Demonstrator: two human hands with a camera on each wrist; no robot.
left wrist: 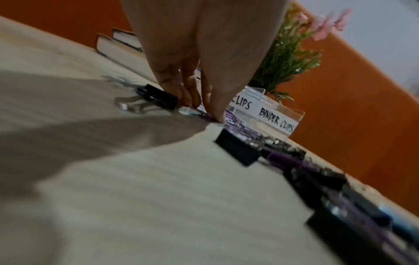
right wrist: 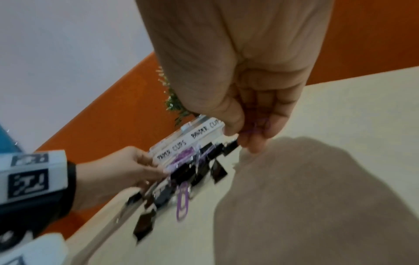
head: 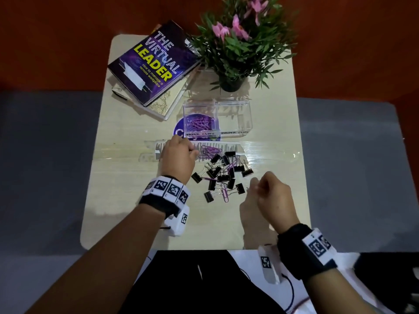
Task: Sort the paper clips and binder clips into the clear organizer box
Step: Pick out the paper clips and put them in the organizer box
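Observation:
The clear organizer box [head: 235,105] stands mid-table, labelled for paper clips on the left and binder clips on the right. Purple paper clips [head: 199,123] lie in its left compartment; the right one looks empty. In front of it lies a mixed pile of black binder clips [head: 223,173] and purple paper clips [head: 209,151]. My left hand [head: 195,152] is at the pile's far left edge, and in the left wrist view its thumb and fingers [left wrist: 205,112] pinch a purple paper clip on the table. My right hand [head: 254,186] hovers right of the pile, fingers curled around purple paper clips [right wrist: 258,125].
Stacked books [head: 152,64] lie at the back left and a potted plant [head: 233,48] stands behind the box. A purple round sticker [head: 179,132] shows under the box's left front. A clear ridged plastic strip [head: 226,146] lies along the pile's far side. The table's near edge [head: 158,248] is close to my body.

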